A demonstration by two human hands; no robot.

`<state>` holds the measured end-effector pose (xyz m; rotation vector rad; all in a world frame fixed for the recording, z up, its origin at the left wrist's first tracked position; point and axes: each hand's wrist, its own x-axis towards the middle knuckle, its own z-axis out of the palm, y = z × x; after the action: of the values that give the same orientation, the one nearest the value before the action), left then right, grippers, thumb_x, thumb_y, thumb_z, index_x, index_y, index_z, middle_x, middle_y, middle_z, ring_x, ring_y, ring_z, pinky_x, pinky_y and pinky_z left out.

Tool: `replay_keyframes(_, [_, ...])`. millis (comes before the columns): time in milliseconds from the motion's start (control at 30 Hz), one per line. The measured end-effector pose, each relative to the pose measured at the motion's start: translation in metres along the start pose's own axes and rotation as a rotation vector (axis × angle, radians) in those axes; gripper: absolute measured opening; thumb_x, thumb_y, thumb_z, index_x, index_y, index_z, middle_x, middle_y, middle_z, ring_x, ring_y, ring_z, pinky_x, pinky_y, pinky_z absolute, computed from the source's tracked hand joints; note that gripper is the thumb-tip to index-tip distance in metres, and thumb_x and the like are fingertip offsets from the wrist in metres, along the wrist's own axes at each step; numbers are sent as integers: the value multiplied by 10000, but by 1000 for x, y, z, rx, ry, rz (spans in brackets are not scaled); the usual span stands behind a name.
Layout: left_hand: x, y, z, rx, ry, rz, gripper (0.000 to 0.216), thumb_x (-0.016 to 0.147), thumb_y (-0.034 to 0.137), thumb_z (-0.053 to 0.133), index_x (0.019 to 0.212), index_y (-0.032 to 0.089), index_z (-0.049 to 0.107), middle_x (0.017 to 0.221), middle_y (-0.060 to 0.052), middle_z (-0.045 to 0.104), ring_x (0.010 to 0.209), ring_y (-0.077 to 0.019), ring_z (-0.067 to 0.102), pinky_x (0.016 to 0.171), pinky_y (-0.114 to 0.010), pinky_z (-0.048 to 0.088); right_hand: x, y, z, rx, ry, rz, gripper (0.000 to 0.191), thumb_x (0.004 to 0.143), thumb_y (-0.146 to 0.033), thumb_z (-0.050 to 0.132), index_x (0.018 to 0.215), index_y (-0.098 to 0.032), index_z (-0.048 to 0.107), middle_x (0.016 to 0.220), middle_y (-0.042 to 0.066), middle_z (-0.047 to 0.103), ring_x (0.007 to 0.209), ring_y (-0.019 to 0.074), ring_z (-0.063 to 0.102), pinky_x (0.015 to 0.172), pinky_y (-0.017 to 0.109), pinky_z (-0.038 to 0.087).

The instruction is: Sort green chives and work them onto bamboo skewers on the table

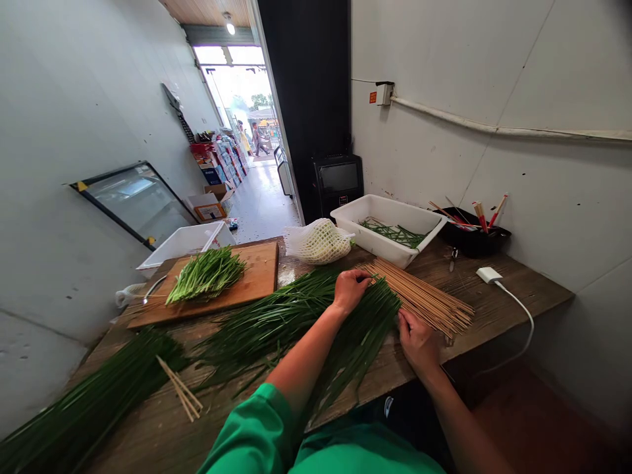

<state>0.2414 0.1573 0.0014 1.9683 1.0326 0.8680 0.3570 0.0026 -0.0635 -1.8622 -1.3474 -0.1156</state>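
Observation:
My left hand [349, 288] rests with curled fingers on the far end of a pile of long green chives [291, 316], right beside a bundle of bamboo skewers [424, 299]; its fingertips pinch at the skewer ends. My right hand [417, 339] lies closed at the near edge of the skewer bundle, fingers tucked against the sticks and the chive pile. What each hand holds is hard to make out.
A wooden cutting board [257, 280] carries trimmed chives [205, 273]. More chives [99, 395] and a few loose skewers [182, 392] lie at the left. A netted white bundle [318, 242], white tray [390, 227], black tray [471, 237] and charger cable [513, 299] line the back.

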Motion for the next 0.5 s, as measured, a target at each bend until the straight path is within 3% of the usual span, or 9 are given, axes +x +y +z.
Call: replay_keyframes(500, [-3, 0, 6, 131, 19, 72, 109, 771, 195, 649, 838, 209, 733, 868, -3, 731, 806, -132, 651, 794, -250, 484, 0, -1, -2, -65, -9, -16, 423, 940, -353, 311, 965, -148, 681, 851, 115, 706, 718, 192, 631, 665, 284, 463])
